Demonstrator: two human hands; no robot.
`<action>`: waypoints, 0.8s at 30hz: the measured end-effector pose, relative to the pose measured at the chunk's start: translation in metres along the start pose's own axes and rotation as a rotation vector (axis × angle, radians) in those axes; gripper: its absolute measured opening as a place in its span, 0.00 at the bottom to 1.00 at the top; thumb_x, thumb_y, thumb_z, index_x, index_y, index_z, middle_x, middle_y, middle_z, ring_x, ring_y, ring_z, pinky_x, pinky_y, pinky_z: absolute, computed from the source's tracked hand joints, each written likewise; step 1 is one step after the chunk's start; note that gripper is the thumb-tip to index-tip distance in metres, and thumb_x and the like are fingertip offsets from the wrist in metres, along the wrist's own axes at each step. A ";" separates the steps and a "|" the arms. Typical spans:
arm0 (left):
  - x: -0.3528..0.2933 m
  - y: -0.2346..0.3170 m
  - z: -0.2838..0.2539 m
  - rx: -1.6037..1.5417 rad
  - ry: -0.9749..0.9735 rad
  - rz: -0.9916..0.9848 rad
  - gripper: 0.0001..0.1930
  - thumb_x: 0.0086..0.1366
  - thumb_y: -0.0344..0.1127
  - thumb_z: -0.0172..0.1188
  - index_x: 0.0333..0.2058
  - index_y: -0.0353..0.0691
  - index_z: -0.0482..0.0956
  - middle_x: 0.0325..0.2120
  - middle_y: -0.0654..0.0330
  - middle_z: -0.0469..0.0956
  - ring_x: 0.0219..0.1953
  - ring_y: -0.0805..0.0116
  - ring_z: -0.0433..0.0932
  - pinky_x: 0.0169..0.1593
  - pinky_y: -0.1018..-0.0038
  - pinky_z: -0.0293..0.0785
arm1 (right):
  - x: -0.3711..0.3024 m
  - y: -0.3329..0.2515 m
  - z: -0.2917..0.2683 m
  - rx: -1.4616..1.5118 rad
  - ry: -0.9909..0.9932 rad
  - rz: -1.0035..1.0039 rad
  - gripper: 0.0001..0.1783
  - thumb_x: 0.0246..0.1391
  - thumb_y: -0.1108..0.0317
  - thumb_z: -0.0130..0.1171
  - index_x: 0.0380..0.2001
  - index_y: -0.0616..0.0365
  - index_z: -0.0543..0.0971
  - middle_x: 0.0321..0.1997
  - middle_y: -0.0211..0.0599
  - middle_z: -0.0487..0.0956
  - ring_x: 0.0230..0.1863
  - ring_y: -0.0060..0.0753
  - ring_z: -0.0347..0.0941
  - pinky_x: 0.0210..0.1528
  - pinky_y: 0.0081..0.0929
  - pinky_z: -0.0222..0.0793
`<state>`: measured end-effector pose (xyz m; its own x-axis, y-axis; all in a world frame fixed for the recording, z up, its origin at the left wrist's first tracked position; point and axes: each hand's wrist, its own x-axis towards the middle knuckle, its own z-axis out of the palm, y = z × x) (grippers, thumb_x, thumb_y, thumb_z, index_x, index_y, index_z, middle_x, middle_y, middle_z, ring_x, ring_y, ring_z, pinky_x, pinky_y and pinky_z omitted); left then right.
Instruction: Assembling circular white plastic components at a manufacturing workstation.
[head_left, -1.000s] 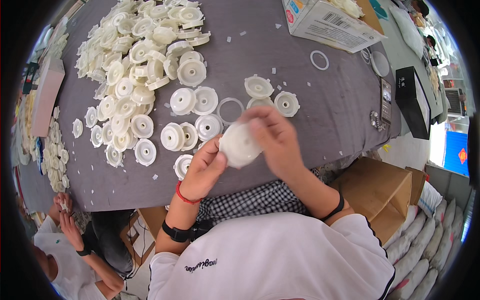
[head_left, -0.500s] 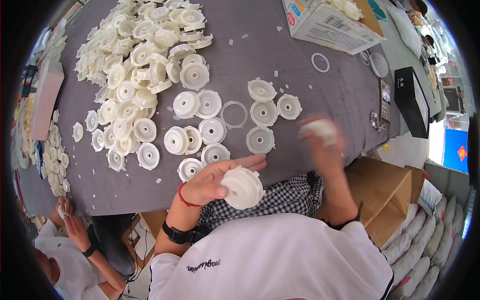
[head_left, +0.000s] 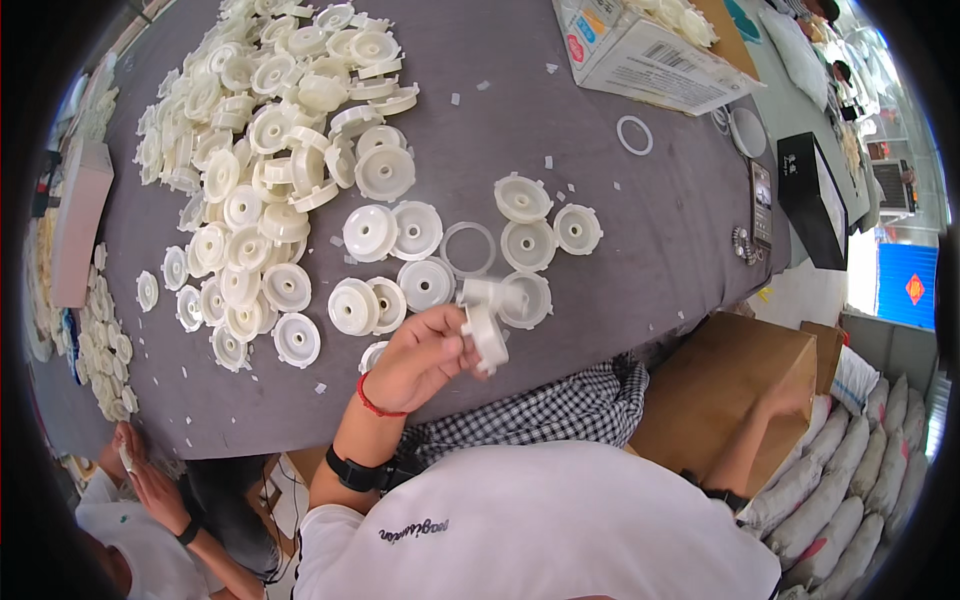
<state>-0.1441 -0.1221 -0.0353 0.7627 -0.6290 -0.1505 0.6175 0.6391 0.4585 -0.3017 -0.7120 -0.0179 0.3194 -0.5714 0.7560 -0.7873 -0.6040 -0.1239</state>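
Observation:
My left hand (head_left: 425, 358), with a red string on its wrist, grips a white round plastic part (head_left: 486, 336) by its edge, tilted on its side, over the table's near edge. Just above that part, a second whitish piece (head_left: 490, 294) is smeared by motion; I cannot tell whether it touches my fingers. It overlaps a translucent notched disc (head_left: 528, 300) in the view. Far to the right, my right hand (head_left: 786, 398) is over the open brown cardboard box (head_left: 725, 365); its fingers are blurred and partly hidden.
A large heap of white plastic parts (head_left: 270, 130) covers the table's left. Loose discs (head_left: 415, 230) and a thin ring (head_left: 467, 249) lie mid-table. A printed carton (head_left: 650, 60), a phone (head_left: 762, 205) and a black box (head_left: 812, 200) stand right. A co-worker's hands (head_left: 150, 480) work at lower left.
My right hand has swung from the table's right side out to the cardboard box. My left hand has tipped its plastic part from face-up onto its side. The view has shifted slightly.

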 end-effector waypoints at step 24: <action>0.011 0.010 0.004 2.014 0.512 0.471 0.17 0.54 0.29 0.58 0.43 0.32 0.72 0.49 0.44 0.66 0.53 0.44 0.63 0.56 0.56 0.58 | -0.173 -0.380 -0.110 1.088 -0.897 -1.422 0.37 0.38 0.44 0.63 0.47 0.60 0.72 0.64 0.51 0.56 0.70 0.50 0.37 0.66 0.56 0.32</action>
<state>-0.1302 -0.1245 -0.0284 0.9461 -0.2362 0.2216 -0.3211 -0.7743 0.5453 -0.1164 -0.3225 -0.0310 0.7053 0.6762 0.2130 0.6996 -0.6151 -0.3637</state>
